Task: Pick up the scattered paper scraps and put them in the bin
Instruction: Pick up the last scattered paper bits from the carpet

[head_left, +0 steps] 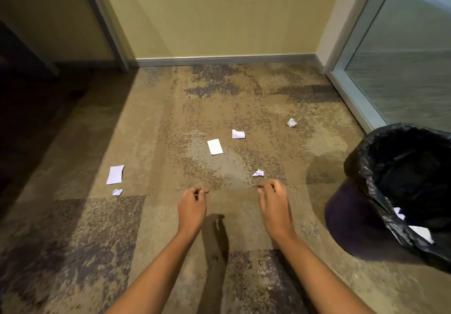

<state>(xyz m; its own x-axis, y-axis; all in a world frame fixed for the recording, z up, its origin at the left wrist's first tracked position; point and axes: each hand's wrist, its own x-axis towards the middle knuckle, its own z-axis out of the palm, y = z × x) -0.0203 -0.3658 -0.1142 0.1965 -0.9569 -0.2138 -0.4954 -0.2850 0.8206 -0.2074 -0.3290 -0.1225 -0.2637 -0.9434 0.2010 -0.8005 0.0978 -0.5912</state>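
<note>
Hands: we hold our left hand (192, 205) and right hand (274, 204) out over the carpet (73, 240), both with fingers loosely curled and no paper showing in either.
Nearest scrap: a crumpled scrap (258, 173) lies on the carpet just beyond our right hand, untouched.
Middle scraps: a flat white slip (215, 146) and a folded piece (238, 133) lie farther out, near each other; a small wad (292, 122) sits well off toward the glass.
Left scraps: a flat sheet (115, 174) has a tiny crumple (117, 192) just beside it, both well apart from our left hand.
Risk: we judge the flat pieces the awkward ones. They lie flush on the pile, so our fingers may slide them instead of lifting an edge. The light wads could roll from a clumsy pinch or drop short on the carry.
Bin: a dark bin (346, 221) stands at our right, its black liner (373, 191) draped loosely over the rim; a sagging fold might catch a dropped scrap.
Bin contents: at least two white pieces (421, 233) lie inside against the liner.
Surroundings: a yellow wall (219, 16) stands ahead and a glass panel (402, 69) behind the bin.
</note>
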